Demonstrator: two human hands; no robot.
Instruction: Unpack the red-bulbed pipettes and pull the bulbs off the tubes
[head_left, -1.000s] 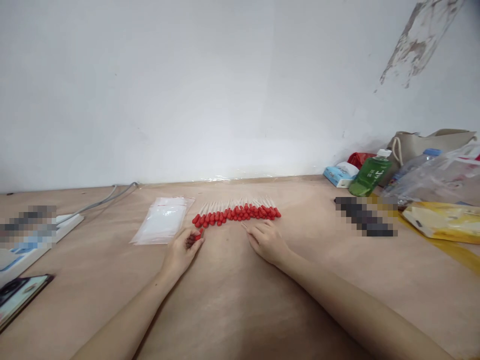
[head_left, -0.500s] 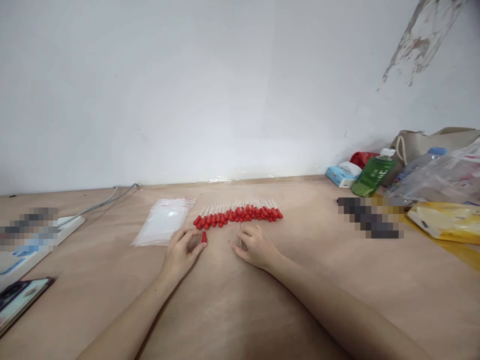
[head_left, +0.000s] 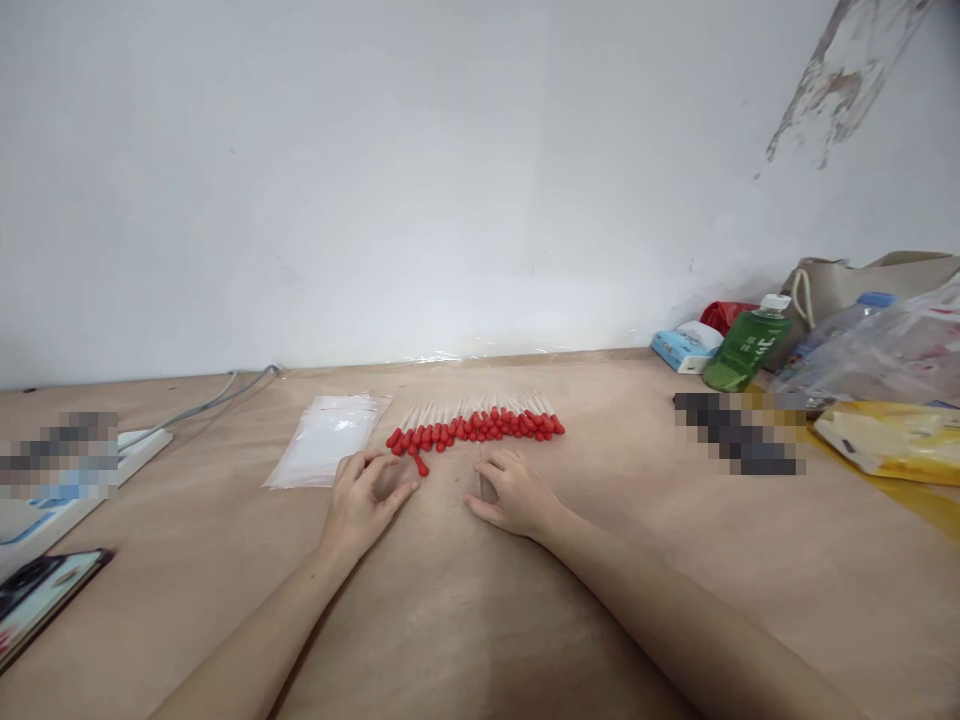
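Droppers (head_left: 495, 425) with red rubber bulbs and thin pale tips lie side by side in a long row, bulbs towards me. One loose red bulb (head_left: 422, 466) lies just in front of the row's left part, near the fingers of my left hand (head_left: 360, 505). That hand rests on the table, thumb and fingers apart around bare surface, holding nothing that I can see. My right hand (head_left: 517, 495) rests below the row's right half. Its thumb and fingers are apart, with nothing visible between them. A stack of clear plastic bags (head_left: 326, 445) lies beyond my left hand.
A phone (head_left: 49, 600) and a white power strip (head_left: 142, 445) with a grey cable are at the left. To the right are a blue tissue pack (head_left: 682, 350), a green bottle (head_left: 750, 345), a dark blurred object (head_left: 720, 425) and yellow packaging (head_left: 892, 440). A wall stands behind.
The loose red bulb has moved a little right and away from me, and now lies tilted, apart from my left thumb. My right hand has hardly moved.
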